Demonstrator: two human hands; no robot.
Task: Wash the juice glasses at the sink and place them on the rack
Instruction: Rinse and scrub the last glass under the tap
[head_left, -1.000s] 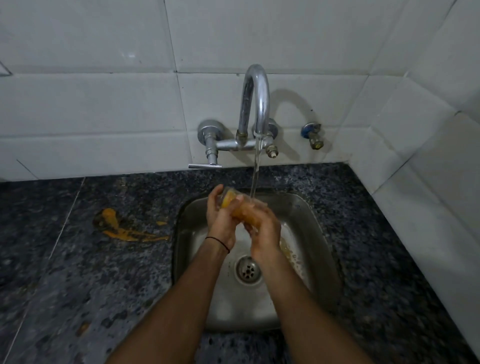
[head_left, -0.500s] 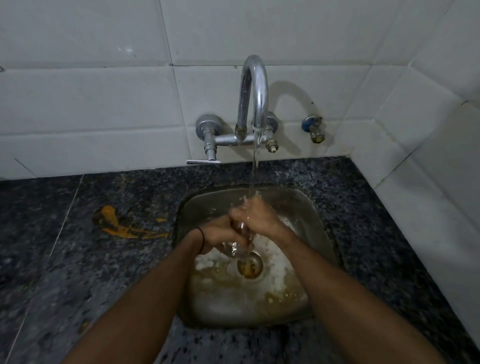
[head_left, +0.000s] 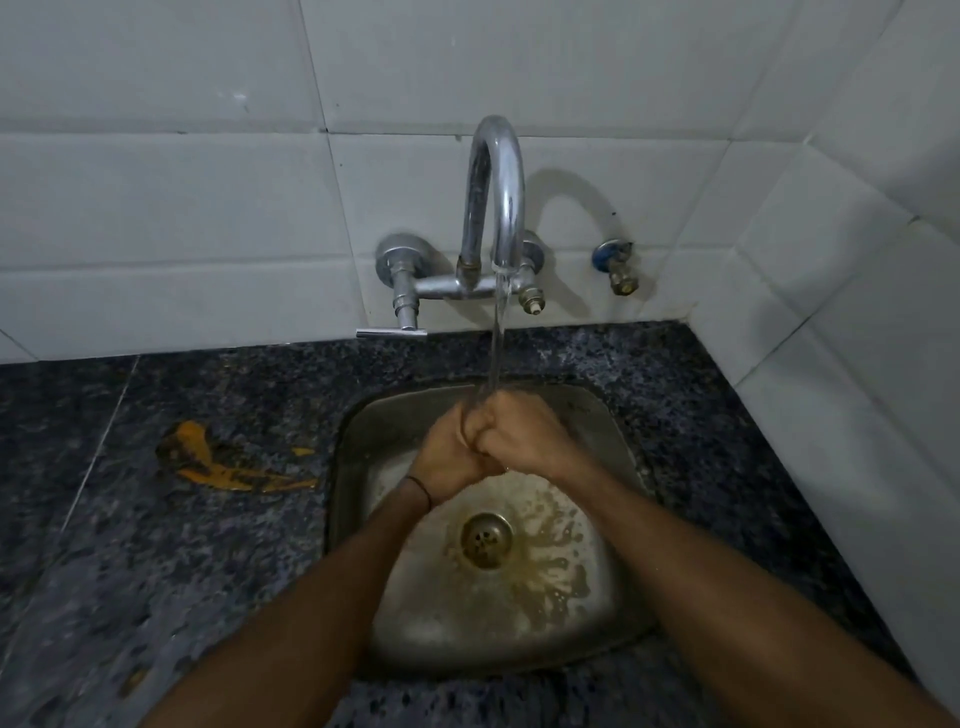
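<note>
2 white tiled walls (head_left: 156, 208), corner rt; dark granite counter (head_left: 156, 571); dim.

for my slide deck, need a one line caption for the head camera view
Running tap pours onto the left hand and right hand, clasped together over an orange-stained steel sink
</note>
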